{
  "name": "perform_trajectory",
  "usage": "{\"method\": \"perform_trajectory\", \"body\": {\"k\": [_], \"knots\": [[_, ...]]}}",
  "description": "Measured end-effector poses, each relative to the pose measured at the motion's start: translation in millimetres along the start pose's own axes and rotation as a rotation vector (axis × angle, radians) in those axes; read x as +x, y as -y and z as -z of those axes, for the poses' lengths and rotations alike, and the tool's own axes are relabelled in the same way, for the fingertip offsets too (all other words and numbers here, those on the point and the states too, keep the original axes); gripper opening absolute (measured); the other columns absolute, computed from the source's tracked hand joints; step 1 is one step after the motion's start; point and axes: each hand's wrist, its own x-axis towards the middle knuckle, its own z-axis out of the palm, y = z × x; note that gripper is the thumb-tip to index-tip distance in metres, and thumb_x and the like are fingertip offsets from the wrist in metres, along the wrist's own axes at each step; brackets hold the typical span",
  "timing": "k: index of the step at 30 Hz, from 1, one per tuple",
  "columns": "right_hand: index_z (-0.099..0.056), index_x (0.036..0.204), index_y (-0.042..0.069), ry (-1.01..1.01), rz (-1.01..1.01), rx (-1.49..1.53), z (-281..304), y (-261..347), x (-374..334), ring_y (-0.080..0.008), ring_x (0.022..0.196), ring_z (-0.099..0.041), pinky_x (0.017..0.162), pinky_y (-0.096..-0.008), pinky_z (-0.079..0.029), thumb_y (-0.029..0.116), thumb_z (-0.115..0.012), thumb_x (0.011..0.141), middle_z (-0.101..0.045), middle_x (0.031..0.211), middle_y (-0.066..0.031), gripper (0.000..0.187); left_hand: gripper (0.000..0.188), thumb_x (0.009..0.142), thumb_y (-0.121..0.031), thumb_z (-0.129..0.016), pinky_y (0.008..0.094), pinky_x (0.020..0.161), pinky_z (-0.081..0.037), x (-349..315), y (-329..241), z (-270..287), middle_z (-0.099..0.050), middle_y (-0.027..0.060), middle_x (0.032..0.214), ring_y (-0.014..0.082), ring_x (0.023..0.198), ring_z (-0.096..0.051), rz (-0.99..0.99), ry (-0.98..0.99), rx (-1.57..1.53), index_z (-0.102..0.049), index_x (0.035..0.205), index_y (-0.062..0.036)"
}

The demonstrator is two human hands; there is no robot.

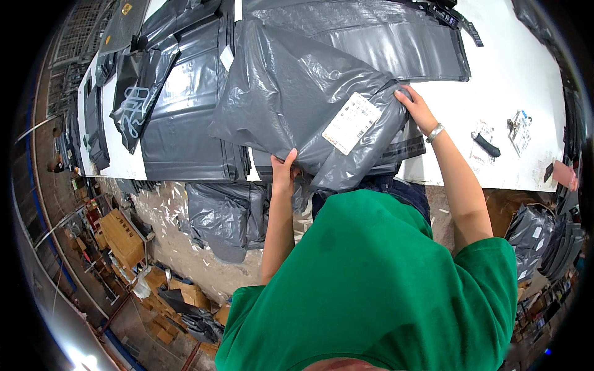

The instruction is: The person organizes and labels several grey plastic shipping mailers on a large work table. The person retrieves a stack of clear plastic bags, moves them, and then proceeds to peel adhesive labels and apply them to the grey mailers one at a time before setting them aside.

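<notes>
One lg. gray plastic pkg (278,93) is held at two spots, near-center of the white tbl (513,74). Left hand (284,173) pinches its near edge, thumb on top, fingers mostly hidden underneath. Right hand (417,110) grips its right end, thumb & fingers closed on the plastic, w/ a silvery wristband (435,132) on that wrist. White label (352,123) sits on the pkg's upper face, tilted, btwn the hands but closer to right. Pkg is creased & overlaps the bag piles in view; can't tell if it rests on them. Left pile (192,133): flat gray bags, w/ a crumpled dark bag (139,93) bearing white marks at its far-left side. Far pile (402,52): more flat gray bags, beyond the pkg. Right side of tbl: dark-handled tool (486,145), apart from the right hand, & sm. white papers (521,133) just beside it. Below the tbl's near edge, a gray bundle (223,213) on the littered floor (162,213).
</notes>
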Motion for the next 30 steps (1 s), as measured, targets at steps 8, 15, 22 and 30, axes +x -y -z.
{"method": "perform_trajectory", "body": {"k": [8,15,22,30], "knots": [[-0.045,0.119,-0.002,-0.005,0.006,-0.021,-3.2,4.7,-3.3,-0.0204,0.104,-0.049,0.091,-0.0275,-0.036,0.040,-0.058,0.081,-0.053,0.112,-0.0165,0.058,0.058,0.073,-0.026,-0.070,0.0251,0.058,-0.043,2.0,-2.5,-2.0,-0.047,0.0081,0.099,0.0130,0.079,-0.048,-0.079,-0.134,0.194,-0.034,0.112,-0.0024],[-0.046,0.116,-0.002,0.011,0.042,-0.307,5.9,14.7,-2.3,-0.0239,0.100,-0.053,0.089,-0.0301,-0.038,0.045,-0.054,0.081,-0.054,0.109,-0.0190,0.059,0.063,0.080,-0.038,-0.060,0.0308,0.086,-0.036,20.4,-12.5,-5.0,-0.047,0.0150,0.111,0.0217,0.098,-0.046,-0.180,-0.285,0.133,-0.034,0.116,0.0068],[-0.041,0.116,-0.006,0.425,-0.190,-0.504,14.2,72.9,-13.5,-0.0204,0.076,-0.061,0.061,-0.0290,-0.050,0.044,-0.058,0.079,-0.060,0.096,-0.0179,0.065,0.049,0.074,-0.028,-0.068,0.0324,0.086,-0.036,25.8,-44.7,-10.6,-0.053,0.0152,0.102,0.0211,0.091,-0.047,-0.420,-0.553,0.212,-0.049,0.099,0.0101],[-0.037,0.117,-0.002,0.707,-0.342,0.639,-93.8,67.1,-91.7,-0.0052,0.074,-0.048,0.057,-0.0189,-0.042,0.020,-0.068,0.076,-0.050,0.097,-0.0009,0.056,0.041,0.065,-0.025,-0.071,0.0385,0.056,-0.045,-107.2,-278.6,-121.3,-0.054,0.0193,0.068,0.0370,0.065,-0.056,-1.277,0.209,1.288,-0.052,0.087,0.0045]]}}
